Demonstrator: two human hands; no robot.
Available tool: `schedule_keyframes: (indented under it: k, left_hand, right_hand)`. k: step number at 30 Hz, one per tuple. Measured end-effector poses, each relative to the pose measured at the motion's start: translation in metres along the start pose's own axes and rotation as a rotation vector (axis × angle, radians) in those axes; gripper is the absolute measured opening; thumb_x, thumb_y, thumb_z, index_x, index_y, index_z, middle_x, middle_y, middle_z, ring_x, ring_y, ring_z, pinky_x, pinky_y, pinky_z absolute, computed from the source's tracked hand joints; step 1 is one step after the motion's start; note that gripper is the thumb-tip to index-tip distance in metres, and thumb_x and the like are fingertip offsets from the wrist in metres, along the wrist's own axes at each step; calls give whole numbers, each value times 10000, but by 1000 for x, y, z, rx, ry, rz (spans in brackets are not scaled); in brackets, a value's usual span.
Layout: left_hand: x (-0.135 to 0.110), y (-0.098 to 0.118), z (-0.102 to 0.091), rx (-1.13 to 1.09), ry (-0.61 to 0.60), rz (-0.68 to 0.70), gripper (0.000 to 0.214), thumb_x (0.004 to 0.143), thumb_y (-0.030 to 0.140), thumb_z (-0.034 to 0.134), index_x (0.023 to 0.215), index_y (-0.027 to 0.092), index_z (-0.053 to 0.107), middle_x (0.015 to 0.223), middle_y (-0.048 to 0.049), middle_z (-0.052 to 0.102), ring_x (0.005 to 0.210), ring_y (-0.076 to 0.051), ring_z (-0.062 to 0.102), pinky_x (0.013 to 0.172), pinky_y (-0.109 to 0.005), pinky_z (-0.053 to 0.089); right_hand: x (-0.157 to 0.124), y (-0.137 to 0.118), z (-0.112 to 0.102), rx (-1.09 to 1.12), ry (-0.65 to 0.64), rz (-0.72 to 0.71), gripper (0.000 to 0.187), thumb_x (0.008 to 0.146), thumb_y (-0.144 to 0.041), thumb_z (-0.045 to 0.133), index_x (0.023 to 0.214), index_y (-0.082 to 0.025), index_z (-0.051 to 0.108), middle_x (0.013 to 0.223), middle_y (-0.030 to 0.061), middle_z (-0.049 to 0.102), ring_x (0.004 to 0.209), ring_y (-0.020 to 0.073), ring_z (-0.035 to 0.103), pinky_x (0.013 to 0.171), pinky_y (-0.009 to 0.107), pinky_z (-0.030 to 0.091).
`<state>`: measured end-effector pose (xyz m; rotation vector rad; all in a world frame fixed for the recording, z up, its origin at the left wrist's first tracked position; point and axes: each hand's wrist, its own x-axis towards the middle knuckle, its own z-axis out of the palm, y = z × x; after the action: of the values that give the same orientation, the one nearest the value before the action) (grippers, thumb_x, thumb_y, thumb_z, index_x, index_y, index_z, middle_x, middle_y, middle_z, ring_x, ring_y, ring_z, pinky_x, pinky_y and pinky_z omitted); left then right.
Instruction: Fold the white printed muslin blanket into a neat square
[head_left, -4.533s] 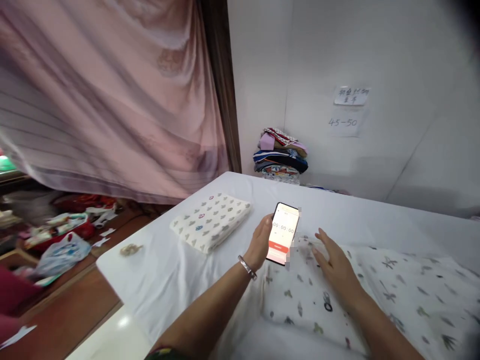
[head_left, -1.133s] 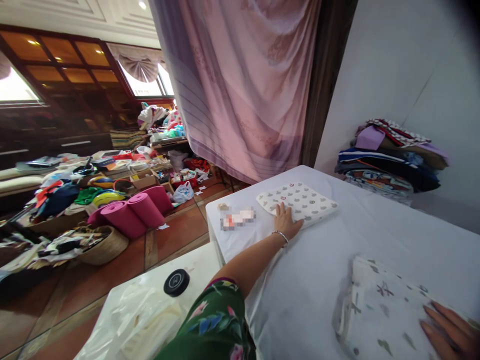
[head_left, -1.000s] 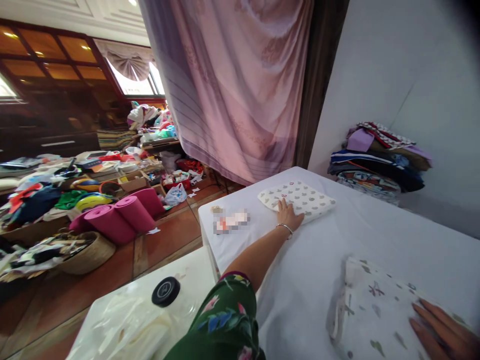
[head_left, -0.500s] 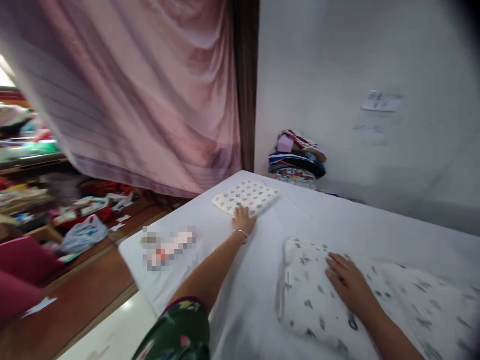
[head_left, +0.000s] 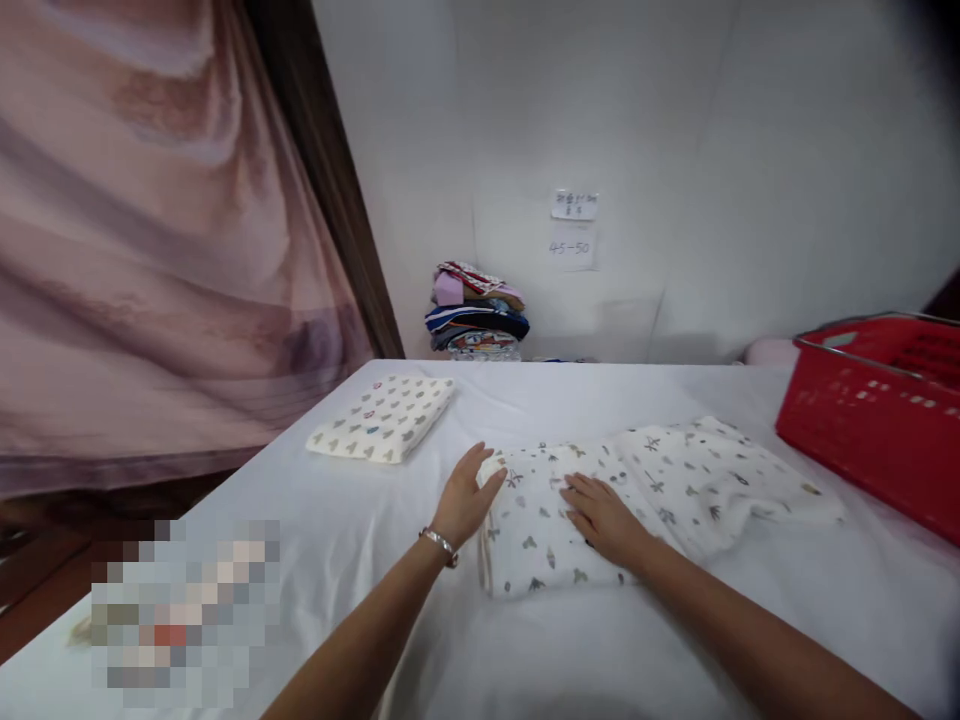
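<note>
A white cloth with small plant prints point(head_left: 551, 550) lies partly folded on the white-covered table point(head_left: 570, 660). Its left part is a layered rectangle, while the right part spreads out with a few wrinkles. My left hand point(head_left: 465, 497) is at the cloth's far left corner, fingers stretched and thumb apart. Flat on top of the folded part rests my right hand point(head_left: 606, 522), its fingers extended. Beyond my left hand sits a neatly folded cream cloth with grey prints point(head_left: 386, 420), not touched by either hand.
A red plastic basket point(head_left: 862, 430) stands at the right on the table. Behind the far edge is a stack of folded clothes point(head_left: 476, 315) by the wall. A pink curtain point(head_left: 150, 250) hangs at the left. Something pixelated point(head_left: 184, 620) lies near left.
My left hand has come away from the folded cream cloth to the corner of the plant-print cloth. My right hand stays on that cloth. The view has turned right, bringing the red basket in.
</note>
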<state>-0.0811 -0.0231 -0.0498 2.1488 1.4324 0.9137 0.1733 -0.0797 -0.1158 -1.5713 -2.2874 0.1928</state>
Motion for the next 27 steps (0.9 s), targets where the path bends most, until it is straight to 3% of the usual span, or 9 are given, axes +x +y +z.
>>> schedule_keyframes:
  k: [5, 10, 13, 16, 18, 20, 22, 27]
  left_hand:
    - [-24, -16, 34, 118, -154, -51, 578, 785, 440, 505, 1269, 128, 448, 1376, -120, 401, 1280, -236, 356, 1056, -374, 326]
    - [-14, -28, 46, 211, -105, -70, 625, 768, 434, 505, 1267, 69, 424, 1341, -164, 427, 1265, -268, 369, 1060, -390, 310]
    - [0, -25, 48, 234, -100, -147, 672, 751, 449, 527, 1276, 49, 398, 1298, -190, 454, 1220, -289, 417, 1029, -404, 337]
    - [7, -16, 51, 217, -139, -271, 733, 737, 429, 552, 1317, 36, 335, 1273, -211, 455, 1171, -280, 464, 993, -386, 366]
    - [8, -9, 51, 184, -175, -305, 707, 735, 386, 557, 1320, 56, 335, 1228, -190, 493, 1130, -258, 499, 970, -363, 385]
    - [10, -3, 44, 151, -186, -278, 639, 734, 329, 545, 1301, 91, 369, 1169, -150, 542, 1086, -236, 527, 941, -346, 407]
    - [16, 0, 29, 136, -129, -204, 580, 739, 288, 511, 1283, 126, 395, 1121, -112, 573, 1037, -221, 551, 914, -340, 425]
    - [38, -20, -21, 331, 131, -6, 480, 741, 233, 428, 1211, 149, 479, 1145, -107, 558, 1081, -239, 522, 965, -354, 384]
  right_hand:
    - [-59, 1, -28, 14, -53, -10, 414, 911, -360, 322, 1273, -241, 484, 1389, 63, 395, 1296, 218, 307, 1052, 424, 249]
    - [-103, 38, -66, -87, -14, 39, 344, 885, -342, 388, 1164, -257, 570, 1315, 61, 484, 1265, 231, 356, 1033, 456, 258]
    - [-119, 89, -90, -259, 144, 254, 344, 876, -356, 393, 1083, -210, 626, 1276, 99, 515, 1234, 254, 396, 1011, 446, 300]
    - [-130, 143, -112, -400, 245, 641, 428, 841, -389, 442, 1174, -154, 573, 1325, 148, 453, 1255, 283, 365, 1011, 432, 308]
    - [-135, 170, -123, -359, 245, 899, 488, 830, -398, 451, 1239, -140, 514, 1345, 159, 426, 1257, 291, 363, 991, 430, 333]
    - [-137, 186, -130, -280, 217, 1042, 508, 819, -383, 461, 1253, -120, 498, 1282, 180, 487, 1190, 297, 449, 932, 418, 391]
    - [-140, 190, -131, -232, 189, 1062, 505, 792, -337, 490, 1244, -113, 510, 1179, 177, 570, 1081, 289, 543, 860, 386, 440]
    - [-165, 169, -119, -5, 146, 875, 554, 706, -250, 531, 1252, -161, 513, 989, 76, 663, 838, 208, 635, 707, 291, 489]
